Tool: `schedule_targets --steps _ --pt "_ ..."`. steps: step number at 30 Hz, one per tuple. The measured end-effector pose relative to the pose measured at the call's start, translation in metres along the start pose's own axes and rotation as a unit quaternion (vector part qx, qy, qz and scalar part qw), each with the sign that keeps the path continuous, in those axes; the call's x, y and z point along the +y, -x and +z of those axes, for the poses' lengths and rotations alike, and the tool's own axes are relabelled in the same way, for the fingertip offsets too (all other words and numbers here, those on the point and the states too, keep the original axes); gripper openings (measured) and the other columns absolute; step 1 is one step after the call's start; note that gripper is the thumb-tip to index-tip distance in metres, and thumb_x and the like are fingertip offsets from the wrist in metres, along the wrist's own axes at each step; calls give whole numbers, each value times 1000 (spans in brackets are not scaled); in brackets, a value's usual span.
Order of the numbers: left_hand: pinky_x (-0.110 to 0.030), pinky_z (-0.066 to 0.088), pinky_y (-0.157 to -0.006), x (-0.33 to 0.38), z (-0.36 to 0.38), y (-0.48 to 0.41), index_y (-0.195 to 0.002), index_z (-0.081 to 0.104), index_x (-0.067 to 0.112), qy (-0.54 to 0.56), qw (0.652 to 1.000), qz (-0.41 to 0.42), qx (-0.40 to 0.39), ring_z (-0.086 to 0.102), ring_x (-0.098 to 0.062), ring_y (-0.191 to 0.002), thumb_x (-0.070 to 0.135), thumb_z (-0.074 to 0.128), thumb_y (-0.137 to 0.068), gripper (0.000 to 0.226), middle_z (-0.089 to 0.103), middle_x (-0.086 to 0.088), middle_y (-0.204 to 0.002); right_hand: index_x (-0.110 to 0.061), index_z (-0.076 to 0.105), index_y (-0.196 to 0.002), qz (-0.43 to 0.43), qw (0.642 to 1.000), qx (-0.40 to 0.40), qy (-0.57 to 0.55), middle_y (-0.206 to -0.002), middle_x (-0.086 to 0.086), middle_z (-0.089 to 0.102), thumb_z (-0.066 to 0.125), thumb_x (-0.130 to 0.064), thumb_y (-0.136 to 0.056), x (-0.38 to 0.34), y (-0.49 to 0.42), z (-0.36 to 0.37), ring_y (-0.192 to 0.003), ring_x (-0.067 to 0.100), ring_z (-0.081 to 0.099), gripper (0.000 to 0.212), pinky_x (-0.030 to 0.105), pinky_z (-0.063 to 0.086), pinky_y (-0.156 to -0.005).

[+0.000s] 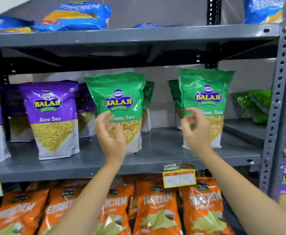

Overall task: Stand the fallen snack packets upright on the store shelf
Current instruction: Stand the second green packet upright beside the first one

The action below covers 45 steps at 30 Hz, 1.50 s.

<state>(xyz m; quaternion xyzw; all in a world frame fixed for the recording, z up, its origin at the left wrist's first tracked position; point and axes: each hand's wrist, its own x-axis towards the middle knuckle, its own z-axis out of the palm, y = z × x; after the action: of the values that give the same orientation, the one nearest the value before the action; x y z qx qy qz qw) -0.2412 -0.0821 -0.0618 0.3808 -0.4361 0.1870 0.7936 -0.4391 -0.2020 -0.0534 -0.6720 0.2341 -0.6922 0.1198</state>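
Observation:
Two green Balaji sev packets stand upright on the middle grey shelf (155, 155). In front of the left green packet (116, 92) is my left hand (109, 133), fingers spread and holding nothing. In front of the lower left of the right green packet (206, 92) hovers my right hand (195, 131), fingers loosely curled and apart, nothing in it. More green packets stand behind each one. A purple Aloo Sev packet (52, 116) stands upright to the left. On the top shelf, blue packets (74, 16) lie on their sides.
Orange Crunchem packets (155, 209) fill the shelf below. A yellow price tag (179, 177) hangs on the shelf edge. A crumpled light-green bag (254, 104) lies on the neighbouring rack at right, beyond the perforated upright post (278, 99). More purple packets stand at far left.

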Motion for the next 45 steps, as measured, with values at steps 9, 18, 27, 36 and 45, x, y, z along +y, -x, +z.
schedule_targets --steps 9,18,27,36,45 --pt "-43 24 -119 -67 -45 -24 -157 6 27 -116 915 -296 -248 27 -22 -148 44 38 -99 68 24 2 -162 -22 17 -149 245 904 -344 -65 -143 0 48 85 -33 -70 -46 53 128 -132 20 46 105 26 39 -98" --pt "-34 29 -110 -57 -48 -20 -153 3 40 -84 891 -292 -337 34 -18 -144 43 45 -98 69 33 12 -156 -17 25 -145 268 904 -331 -42 -141 3 50 85 -29 -71 -40 50 120 -128 21 48 96 25 39 -94" --pt "-31 24 -113 -54 -41 -14 -150 -26 31 -183 826 -257 -467 19 -14 -149 40 52 -96 95 -1 10 -165 -21 23 -146 240 898 -367 4 -144 -1 48 83 -41 -69 -20 39 90 -132 19 46 100 29 38 -103" --pt "-38 44 -98 -55 -37 -15 -144 -37 33 -261 795 -235 -495 51 -28 -129 37 43 -99 92 -5 12 -165 -20 26 -146 239 909 -341 -5 -143 0 50 83 -35 -72 -17 43 88 -129 18 47 94 23 36 -95" --pt "-40 49 -92 -60 -34 -13 -141 -40 39 -282 796 -218 -489 60 -29 -113 41 39 -99 89 5 6 -166 -20 28 -145 244 912 -330 -13 -143 1 51 84 -33 -70 -15 43 86 -130 21 48 94 24 37 -94"
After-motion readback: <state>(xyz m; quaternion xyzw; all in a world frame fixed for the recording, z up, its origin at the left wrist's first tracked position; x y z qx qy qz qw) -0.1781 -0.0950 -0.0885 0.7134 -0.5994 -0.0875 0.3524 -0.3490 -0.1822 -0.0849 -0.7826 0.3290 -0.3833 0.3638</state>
